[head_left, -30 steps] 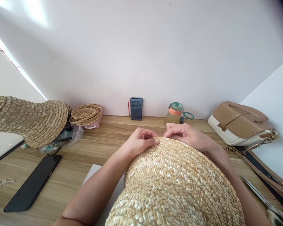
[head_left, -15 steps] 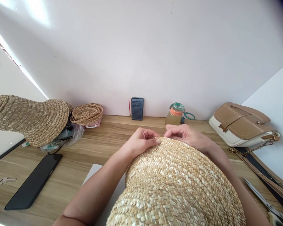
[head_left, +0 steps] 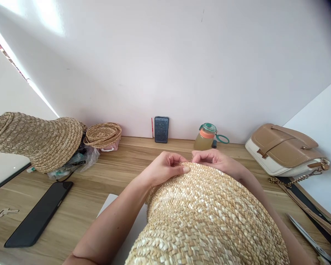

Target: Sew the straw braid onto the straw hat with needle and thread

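- A large, rounded, pale-gold woven straw piece (head_left: pixel 209 221) filled the lower centre of the frame.
- The left hand (head_left: pixel 165 169) had its grip pinched on the piece's upper edge, thumb on top.
- The right hand (head_left: pixel 219 161) was curled at that edge, just beside; what its grip held could not be told.
- Silver metal scissors (head_left: pixel 306 234) lay lower right on the brown wooden surface (head_left: pixel 85 198).

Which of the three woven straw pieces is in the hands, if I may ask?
The large pale piece in front: the left hand grips its far edge, beside the right hand. No hand touches the hat-shaped piece at left or the flat coil.
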The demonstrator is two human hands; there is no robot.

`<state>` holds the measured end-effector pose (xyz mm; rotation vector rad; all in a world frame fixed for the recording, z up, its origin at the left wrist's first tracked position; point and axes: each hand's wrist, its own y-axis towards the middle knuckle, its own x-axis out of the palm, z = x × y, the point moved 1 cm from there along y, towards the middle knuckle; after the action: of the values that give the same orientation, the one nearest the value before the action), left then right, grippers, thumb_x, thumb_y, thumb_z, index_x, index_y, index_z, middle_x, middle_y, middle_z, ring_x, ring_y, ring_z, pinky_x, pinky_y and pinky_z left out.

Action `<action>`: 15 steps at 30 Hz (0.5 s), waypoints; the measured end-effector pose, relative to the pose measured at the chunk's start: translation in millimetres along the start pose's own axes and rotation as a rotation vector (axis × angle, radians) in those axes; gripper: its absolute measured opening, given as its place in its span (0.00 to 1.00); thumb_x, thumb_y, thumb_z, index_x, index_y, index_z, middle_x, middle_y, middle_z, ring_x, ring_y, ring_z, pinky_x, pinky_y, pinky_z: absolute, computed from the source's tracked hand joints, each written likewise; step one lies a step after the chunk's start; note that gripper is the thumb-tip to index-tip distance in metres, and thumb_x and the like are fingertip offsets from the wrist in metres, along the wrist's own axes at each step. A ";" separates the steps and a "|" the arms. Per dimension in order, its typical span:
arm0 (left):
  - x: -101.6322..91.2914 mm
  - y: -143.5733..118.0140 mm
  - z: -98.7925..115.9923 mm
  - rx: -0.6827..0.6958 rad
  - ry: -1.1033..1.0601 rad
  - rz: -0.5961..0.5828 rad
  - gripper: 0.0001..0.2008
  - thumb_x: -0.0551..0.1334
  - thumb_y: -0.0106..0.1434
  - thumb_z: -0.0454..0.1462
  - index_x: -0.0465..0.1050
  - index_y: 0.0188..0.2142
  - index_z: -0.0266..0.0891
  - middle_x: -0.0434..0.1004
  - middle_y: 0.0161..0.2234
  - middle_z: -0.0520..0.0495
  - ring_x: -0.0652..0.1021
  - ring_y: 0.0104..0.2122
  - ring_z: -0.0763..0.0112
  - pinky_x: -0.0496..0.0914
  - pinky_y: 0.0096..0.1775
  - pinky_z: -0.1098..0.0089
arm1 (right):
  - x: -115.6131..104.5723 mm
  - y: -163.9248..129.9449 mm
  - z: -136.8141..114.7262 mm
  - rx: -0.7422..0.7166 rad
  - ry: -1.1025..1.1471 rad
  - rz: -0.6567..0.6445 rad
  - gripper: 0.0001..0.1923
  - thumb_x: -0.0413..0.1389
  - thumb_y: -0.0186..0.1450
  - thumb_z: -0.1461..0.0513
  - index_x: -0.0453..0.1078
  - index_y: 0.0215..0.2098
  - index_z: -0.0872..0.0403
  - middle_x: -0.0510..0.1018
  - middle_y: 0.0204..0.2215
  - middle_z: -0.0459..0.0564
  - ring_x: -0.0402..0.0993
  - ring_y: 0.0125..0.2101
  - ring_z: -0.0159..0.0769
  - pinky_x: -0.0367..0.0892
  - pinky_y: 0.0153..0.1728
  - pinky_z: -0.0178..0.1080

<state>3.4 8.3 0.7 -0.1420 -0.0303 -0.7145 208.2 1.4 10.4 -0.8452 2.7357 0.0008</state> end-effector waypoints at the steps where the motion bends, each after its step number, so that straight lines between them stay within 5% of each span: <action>1: -0.3 -0.4 0.8 0.002 0.015 -0.003 0.18 0.72 0.48 0.43 0.76 0.34 0.33 0.74 0.26 0.50 0.69 0.24 0.79 0.60 0.26 0.77 | 0.3 0.0 0.3 0.013 0.010 -0.008 0.16 0.58 0.61 0.50 0.72 0.29 0.55 0.66 0.28 0.45 0.61 0.29 0.31 0.58 0.32 0.36; 15: -0.5 4.5 -5.8 0.022 -0.013 0.080 0.17 0.71 0.48 0.44 0.77 0.31 0.32 0.73 0.23 0.51 0.69 0.22 0.78 0.59 0.25 0.75 | -2.3 5.1 5.6 0.099 0.070 0.060 0.17 0.60 0.59 0.50 0.70 0.36 0.55 0.71 0.33 0.47 0.65 0.33 0.33 0.61 0.35 0.36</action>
<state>5.9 11.2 -5.6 -0.1266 -0.0447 -0.6331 208.7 7.4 5.2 -0.7498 2.7985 -0.1533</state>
